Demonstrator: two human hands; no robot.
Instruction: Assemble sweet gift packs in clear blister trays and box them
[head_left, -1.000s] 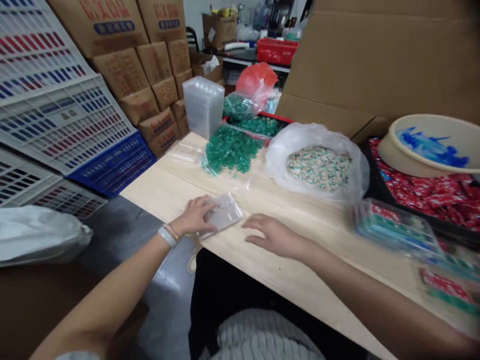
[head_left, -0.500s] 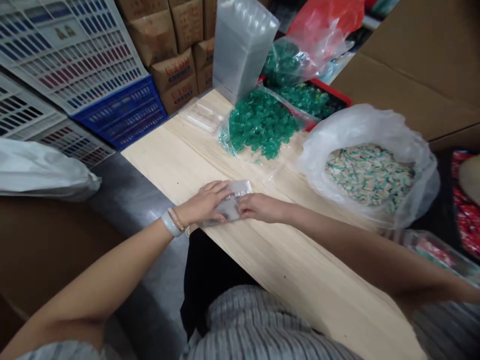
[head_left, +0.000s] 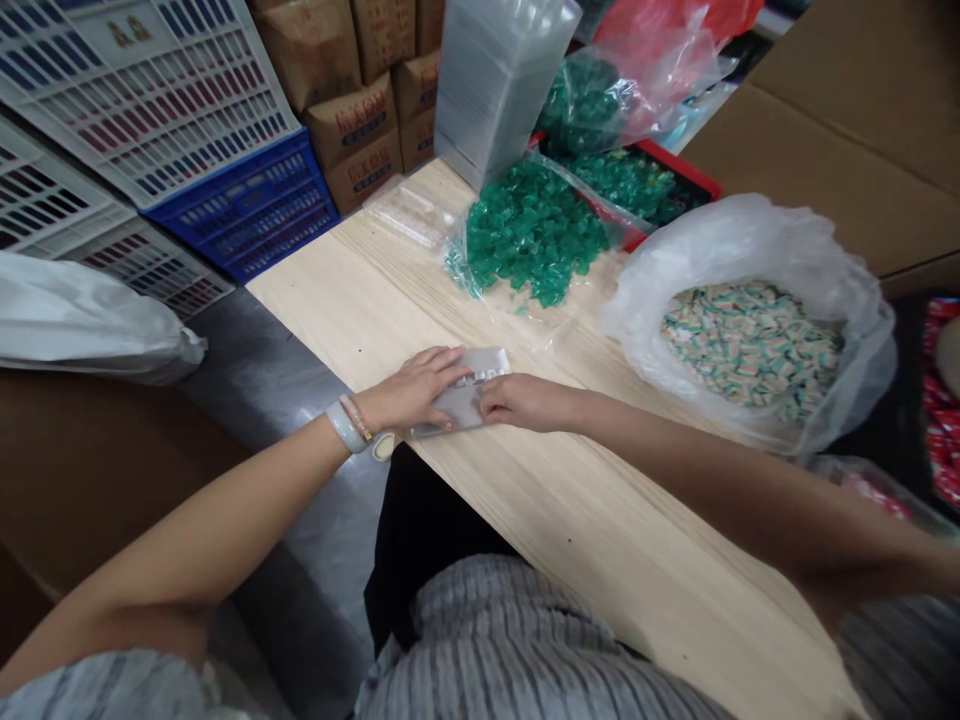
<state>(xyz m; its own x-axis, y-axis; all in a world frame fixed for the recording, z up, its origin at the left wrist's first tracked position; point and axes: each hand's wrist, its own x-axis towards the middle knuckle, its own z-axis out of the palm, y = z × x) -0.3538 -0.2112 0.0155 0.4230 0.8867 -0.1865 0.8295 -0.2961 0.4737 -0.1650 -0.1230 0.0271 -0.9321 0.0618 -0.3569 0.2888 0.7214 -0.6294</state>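
Note:
On the light wooden table, near its front edge, lies a flat clear plastic box (head_left: pixel 489 360), partly covered by both hands. My left hand (head_left: pixel 424 388) rests on its left part, palm down, with the fingers stretched and the thumb apart. Against the right side of the box, my right hand (head_left: pixel 525 400) has its fingers curled together at the edge. The fingertips are partly hidden, and I cannot see exactly how they grip. Beyond the hands, green wrapped pieces (head_left: pixel 532 235) are heaped on a clear plastic bag.
A tall clear plastic stack (head_left: pixel 499 90) stands at the table's back edge, beside clear trays (head_left: pixel 415 212). To the right is an opened white bag (head_left: pixel 645 285) of small striped pieces. A red-rimmed tray (head_left: pixel 686 170) sits behind. Crates (head_left: pixel 247 215) stand beyond the table's left side.
The view has shifted slightly, so the table contents appear a little higher and farther right. Both hands keep nearly the same position on the clear plastic box.

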